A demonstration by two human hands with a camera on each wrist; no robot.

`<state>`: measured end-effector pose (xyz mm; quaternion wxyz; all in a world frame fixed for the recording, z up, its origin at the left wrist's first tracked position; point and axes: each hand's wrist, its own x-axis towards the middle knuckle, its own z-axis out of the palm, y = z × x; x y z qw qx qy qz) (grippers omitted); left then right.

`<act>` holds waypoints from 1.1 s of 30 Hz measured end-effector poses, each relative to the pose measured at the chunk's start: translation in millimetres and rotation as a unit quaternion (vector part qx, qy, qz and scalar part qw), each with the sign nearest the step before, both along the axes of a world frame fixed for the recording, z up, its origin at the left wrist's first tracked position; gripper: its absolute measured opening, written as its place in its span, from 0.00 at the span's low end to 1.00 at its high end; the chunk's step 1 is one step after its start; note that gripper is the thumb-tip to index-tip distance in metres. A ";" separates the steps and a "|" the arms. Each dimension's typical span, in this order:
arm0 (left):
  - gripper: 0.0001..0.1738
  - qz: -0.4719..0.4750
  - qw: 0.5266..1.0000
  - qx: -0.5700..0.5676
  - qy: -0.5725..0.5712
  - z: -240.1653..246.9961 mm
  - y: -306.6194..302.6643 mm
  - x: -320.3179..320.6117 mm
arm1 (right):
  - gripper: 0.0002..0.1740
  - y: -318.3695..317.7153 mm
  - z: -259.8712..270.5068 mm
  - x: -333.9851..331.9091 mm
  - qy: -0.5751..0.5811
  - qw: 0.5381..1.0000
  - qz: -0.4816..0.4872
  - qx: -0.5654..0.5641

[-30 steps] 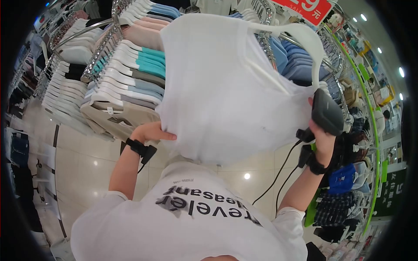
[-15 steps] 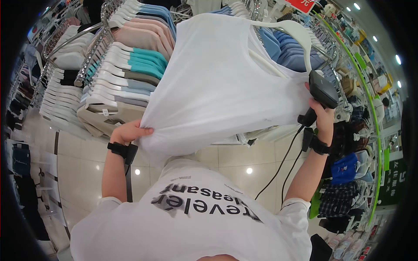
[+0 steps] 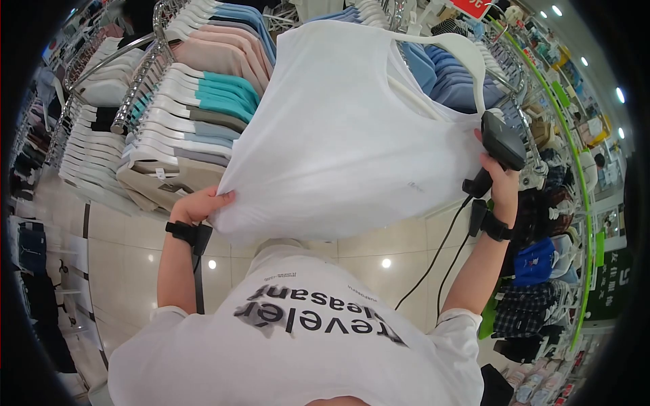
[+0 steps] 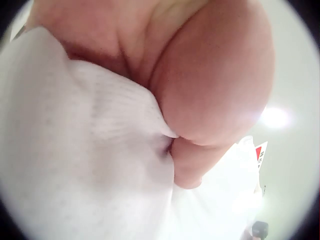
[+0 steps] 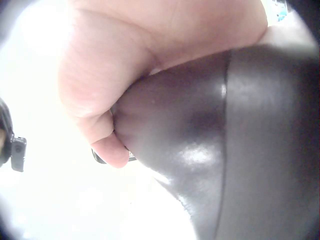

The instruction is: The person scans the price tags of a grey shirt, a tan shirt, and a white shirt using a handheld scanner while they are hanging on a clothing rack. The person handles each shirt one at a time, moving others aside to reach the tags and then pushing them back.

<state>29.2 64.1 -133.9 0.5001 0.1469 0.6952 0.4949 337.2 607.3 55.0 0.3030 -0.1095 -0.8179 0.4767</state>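
Note:
A white sleeveless top (image 3: 338, 135) hangs spread in front of me on a white hanger (image 3: 467, 57), its lower left side drawn out in taut folds. At that lower left corner my left hand (image 3: 202, 205) pinches the fabric. The left wrist view shows thumb (image 4: 215, 75) and finger closed on the white knit (image 4: 90, 150). My right hand (image 3: 502, 184), at the top's right edge, grips a black handheld garment steamer (image 3: 503, 141). Its dark glossy body (image 5: 175, 115) fills much of the right wrist view, with the fingers curled round it.
Metal rails (image 3: 139, 88) with rows of shirts on hangers (image 3: 196, 122) stand to the left and behind the top. Blue shirts (image 3: 443, 74) hang behind the hanger. Black cables (image 3: 433, 254) run down from the right hand. Further right are shelves with checked clothes (image 3: 521, 311).
My left hand has moved left and slightly up, pulling the top's side into taut folds. My right hand and the steamer have risen slightly. The last half second shows little change.

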 end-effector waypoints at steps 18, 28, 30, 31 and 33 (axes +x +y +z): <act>0.31 -0.063 0.981 -0.139 0.121 -32.5 19.2 -6.3 | 0.37 -31.4 -12.2 18.9 -0.003 0.996 0.026 0.088; 0.10 0.194 0.898 0.187 0.347 135.2 76.9 51.7 | 0.27 -118.7 6.8 -9.9 0.013 0.990 0.011 0.140; 0.10 0.173 0.897 0.214 0.345 153.6 97.9 66.6 | 0.26 -127.6 -4.2 -15.5 -0.009 0.988 0.016 0.155; 0.11 0.145 0.898 0.234 0.343 158.4 108.5 72.6 | 0.26 -138.4 -7.1 -19.4 -0.007 0.986 0.009 0.164; 0.12 0.121 0.897 0.252 0.343 163.9 131.0 83.7 | 0.26 -164.2 -12.8 -28.3 0.001 0.988 0.002 0.155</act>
